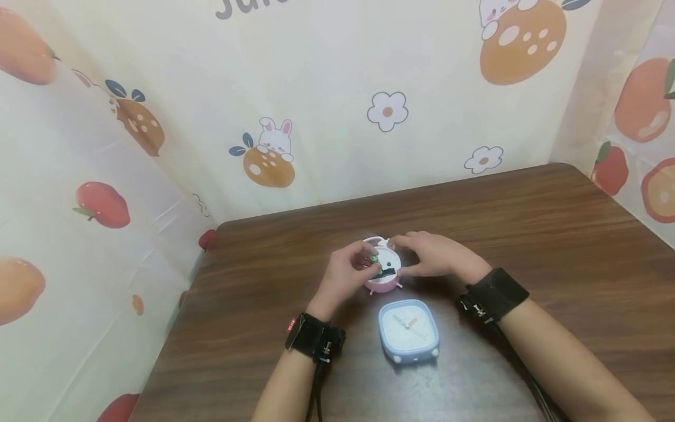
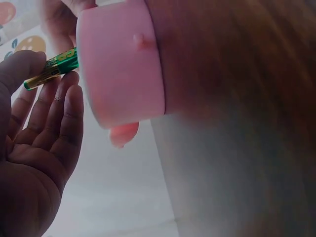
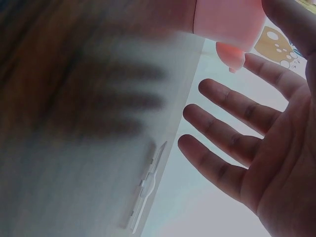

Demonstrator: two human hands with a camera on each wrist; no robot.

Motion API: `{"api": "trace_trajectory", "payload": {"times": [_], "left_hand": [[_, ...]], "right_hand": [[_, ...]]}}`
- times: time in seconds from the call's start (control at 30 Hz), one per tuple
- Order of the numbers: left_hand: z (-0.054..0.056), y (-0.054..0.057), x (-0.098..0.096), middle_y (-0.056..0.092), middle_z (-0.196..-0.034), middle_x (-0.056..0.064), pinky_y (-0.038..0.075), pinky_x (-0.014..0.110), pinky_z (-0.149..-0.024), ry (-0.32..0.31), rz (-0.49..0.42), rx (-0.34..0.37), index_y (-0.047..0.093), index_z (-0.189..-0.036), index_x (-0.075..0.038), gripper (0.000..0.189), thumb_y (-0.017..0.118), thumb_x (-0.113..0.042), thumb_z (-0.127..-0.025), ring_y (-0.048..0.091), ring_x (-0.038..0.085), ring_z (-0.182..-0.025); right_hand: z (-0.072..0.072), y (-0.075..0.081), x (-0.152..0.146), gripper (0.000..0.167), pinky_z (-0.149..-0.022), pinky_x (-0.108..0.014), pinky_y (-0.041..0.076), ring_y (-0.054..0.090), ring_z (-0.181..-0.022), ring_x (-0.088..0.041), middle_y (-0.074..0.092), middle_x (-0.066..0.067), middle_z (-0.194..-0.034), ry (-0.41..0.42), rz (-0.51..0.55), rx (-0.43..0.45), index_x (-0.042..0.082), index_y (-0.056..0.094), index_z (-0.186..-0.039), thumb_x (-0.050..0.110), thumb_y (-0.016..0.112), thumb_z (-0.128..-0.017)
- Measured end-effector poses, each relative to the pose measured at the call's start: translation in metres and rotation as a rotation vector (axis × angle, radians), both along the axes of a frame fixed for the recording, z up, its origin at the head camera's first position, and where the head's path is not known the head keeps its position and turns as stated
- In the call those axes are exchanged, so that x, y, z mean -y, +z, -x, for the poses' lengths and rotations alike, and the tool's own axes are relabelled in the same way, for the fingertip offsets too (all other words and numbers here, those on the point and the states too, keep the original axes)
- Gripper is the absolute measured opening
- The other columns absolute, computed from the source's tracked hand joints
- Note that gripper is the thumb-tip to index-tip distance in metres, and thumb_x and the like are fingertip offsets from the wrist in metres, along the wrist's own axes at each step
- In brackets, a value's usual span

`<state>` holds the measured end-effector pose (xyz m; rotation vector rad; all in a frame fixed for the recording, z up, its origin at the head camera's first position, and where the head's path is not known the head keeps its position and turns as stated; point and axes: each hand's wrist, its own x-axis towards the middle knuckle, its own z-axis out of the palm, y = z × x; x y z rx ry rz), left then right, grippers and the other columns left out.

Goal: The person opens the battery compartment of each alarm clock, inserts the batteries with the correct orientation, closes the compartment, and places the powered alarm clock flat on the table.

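A pink twin-bell alarm clock (image 1: 385, 287) lies on the table with its white back facing up and a dark battery slot (image 1: 388, 272) showing. My left hand (image 1: 345, 272) pinches a green and gold battery (image 2: 52, 70) between thumb and fingers. The battery's far end is right at the clock's back rim in the left wrist view. From the right, my right hand (image 1: 435, 255) holds the clock with thumb and index finger at its side and bell. Its other fingers (image 3: 229, 136) extend free of the clock in the right wrist view.
A blue square clock (image 1: 408, 329) lies face up on the wooden table (image 1: 253, 328), nearer to me than the pink one. A thin pale plastic piece (image 3: 148, 190) lies beyond my right fingers. Printed curtains (image 1: 327, 129) stand behind and beside the table.
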<state>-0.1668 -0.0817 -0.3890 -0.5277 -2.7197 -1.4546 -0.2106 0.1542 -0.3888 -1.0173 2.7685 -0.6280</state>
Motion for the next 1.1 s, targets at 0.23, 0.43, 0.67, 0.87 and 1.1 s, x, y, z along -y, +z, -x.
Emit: {"api": "trace_trajectory", "payload": {"times": [0.23,0.43,0.67,0.87,1.1], "left_hand": [[0.001,-0.003,-0.005,0.067,-0.092,-0.01,0.054,0.025,-0.075,-0.007,0.037,-0.008,0.065,-0.099,-0.025,0.019,0.076,-0.022,-0.083,0.064,0.007,-0.084],[0.001,-0.004,-0.007,0.067,-0.09,-0.009,0.055,0.024,-0.075,-0.016,0.07,0.055,0.065,-0.095,-0.023,0.02,0.078,-0.018,-0.08,0.065,0.006,-0.083],[-0.001,0.0,-0.007,0.066,-0.088,-0.009,0.054,0.023,-0.071,-0.027,0.143,0.065,0.067,-0.091,-0.023,0.018,0.079,-0.019,-0.079,0.063,0.006,-0.081],[-0.003,0.007,-0.005,0.065,-0.084,-0.01,0.051,0.026,-0.067,0.006,0.282,0.086,0.071,-0.093,-0.024,0.016,0.079,-0.025,-0.079,0.059,0.01,-0.078],[-0.004,0.011,-0.003,0.065,-0.078,-0.013,0.047,0.027,-0.064,-0.019,0.388,0.052,0.076,-0.1,-0.022,0.019,0.075,-0.026,-0.081,0.056,0.011,-0.074]], "right_hand": [[0.0,0.001,0.0,0.071,-0.09,-0.046,0.051,0.058,-0.108,-0.022,0.062,-0.003,-0.121,-0.003,-0.01,-0.001,0.019,0.052,-0.135,0.057,0.071,-0.078],[0.0,0.0,0.0,0.07,-0.093,-0.048,0.05,0.058,-0.112,-0.024,0.062,-0.004,-0.123,-0.001,-0.007,-0.01,0.019,0.052,-0.135,0.056,0.071,-0.079],[0.001,-0.001,0.0,0.069,-0.091,-0.048,0.051,0.058,-0.11,-0.024,0.062,-0.004,-0.122,0.002,-0.016,-0.009,0.02,0.052,-0.135,0.056,0.071,-0.079],[0.001,-0.001,0.001,0.065,-0.088,-0.045,0.051,0.058,-0.105,-0.021,0.063,-0.002,-0.115,0.008,-0.023,-0.026,0.02,0.054,-0.132,0.054,0.072,-0.079],[-0.001,0.001,0.001,0.066,-0.088,-0.045,0.051,0.058,-0.105,-0.021,0.063,-0.002,-0.115,0.005,-0.028,-0.026,0.02,0.054,-0.133,0.054,0.072,-0.079]]}}
